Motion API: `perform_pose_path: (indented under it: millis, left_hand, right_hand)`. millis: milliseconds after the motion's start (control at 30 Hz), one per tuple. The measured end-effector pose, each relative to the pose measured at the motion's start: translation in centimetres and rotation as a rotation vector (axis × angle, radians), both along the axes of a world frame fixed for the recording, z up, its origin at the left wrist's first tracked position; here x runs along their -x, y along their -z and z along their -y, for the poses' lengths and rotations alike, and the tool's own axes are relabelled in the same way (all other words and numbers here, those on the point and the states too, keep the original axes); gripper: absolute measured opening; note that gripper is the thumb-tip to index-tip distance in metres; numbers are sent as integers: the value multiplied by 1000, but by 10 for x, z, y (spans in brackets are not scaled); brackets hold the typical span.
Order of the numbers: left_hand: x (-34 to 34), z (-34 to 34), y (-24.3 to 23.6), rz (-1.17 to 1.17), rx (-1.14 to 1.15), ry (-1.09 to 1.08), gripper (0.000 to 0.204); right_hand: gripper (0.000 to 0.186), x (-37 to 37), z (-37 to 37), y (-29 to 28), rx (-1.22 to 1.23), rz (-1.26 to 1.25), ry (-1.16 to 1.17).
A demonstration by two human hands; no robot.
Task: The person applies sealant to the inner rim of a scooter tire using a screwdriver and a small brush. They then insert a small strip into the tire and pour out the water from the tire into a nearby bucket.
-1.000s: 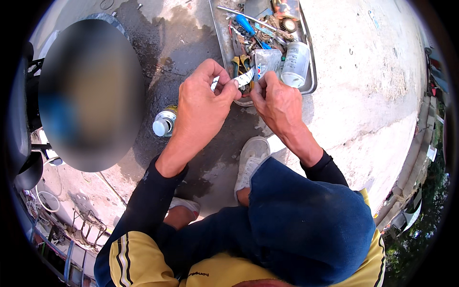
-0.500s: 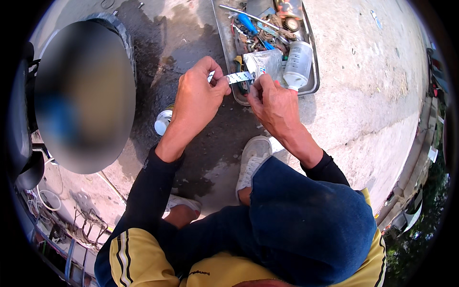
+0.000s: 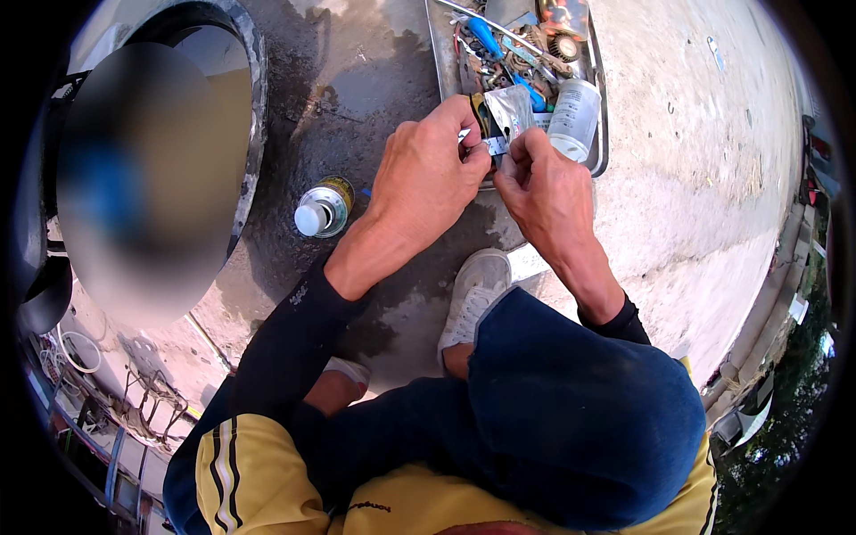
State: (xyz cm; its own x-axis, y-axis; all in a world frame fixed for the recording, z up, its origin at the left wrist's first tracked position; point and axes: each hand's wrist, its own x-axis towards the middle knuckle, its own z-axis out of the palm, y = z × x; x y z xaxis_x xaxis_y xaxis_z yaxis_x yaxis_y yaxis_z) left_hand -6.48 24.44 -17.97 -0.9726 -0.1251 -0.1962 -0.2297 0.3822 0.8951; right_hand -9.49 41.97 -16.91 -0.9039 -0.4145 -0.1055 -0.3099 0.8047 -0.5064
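Observation:
Both my hands are together over the near edge of a metal tray. My left hand (image 3: 426, 162) pinches a narrow white strip (image 3: 496, 145) with dark printed marks, its thumb and forefinger closed. Close by, my right hand (image 3: 555, 189) is also closed in a pinch at the strip's other end; its fingertips partly hide what they grip. Just beyond the fingers is a crumpled clear plastic bag (image 3: 510, 109); whether my right fingers touch it I cannot tell. A white bottle (image 3: 575, 114) leans in the tray to the right of the bag.
The metal tray (image 3: 601, 147) holds blue-handled tools (image 3: 484, 38), a long metal rod, a gear (image 3: 564, 47) and small parts. A spray can (image 3: 325, 207) stands on the wet concrete left of my wrist. A black tub (image 3: 258, 107) is far left, partly behind a blurred patch.
My hands have drawn closer together, so less of the strip shows between them. My left hand has moved right. The tray, tub and can have shifted in view.

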Motion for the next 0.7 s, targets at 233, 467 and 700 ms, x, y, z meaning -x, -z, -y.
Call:
perform_pose_path:
  millis: [233,467,700]
  left_hand:
    - [-9,-1,26,-46,54,102,18]
    - [-10,-5,55,28,165,38,13]
    - [-8,-4,51,55,504,169,16]
  right_hand:
    - [16,22,-16,2,200,231,-63]
    - [33,125,-3,84,-127,-246,-135]
    - [30,167,14,108,-118,-180,-76]
